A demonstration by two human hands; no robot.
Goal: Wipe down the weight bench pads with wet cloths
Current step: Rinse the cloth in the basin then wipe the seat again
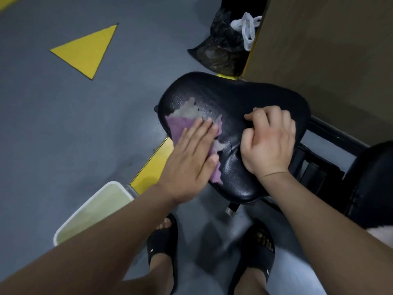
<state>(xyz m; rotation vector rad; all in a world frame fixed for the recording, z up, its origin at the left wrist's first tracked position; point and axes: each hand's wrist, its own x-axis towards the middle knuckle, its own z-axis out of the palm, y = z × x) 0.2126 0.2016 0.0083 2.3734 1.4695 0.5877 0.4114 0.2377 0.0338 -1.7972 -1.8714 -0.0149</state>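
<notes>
Above the grey floor (63,124), the seat pad (244,96) looks wet only around the cloth (180,125) under the flat left hand (191,158) (right hand (270,141) curled, seemingly empty), so most wiping likely remains.

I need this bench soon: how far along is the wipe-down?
Part done: the seat pad shines wet around the purple cloth. In hand: the left hand presses that cloth flat on it; the right hand rests curled there. Left: the pad's far side and the second pad show no wet sheen.
</notes>
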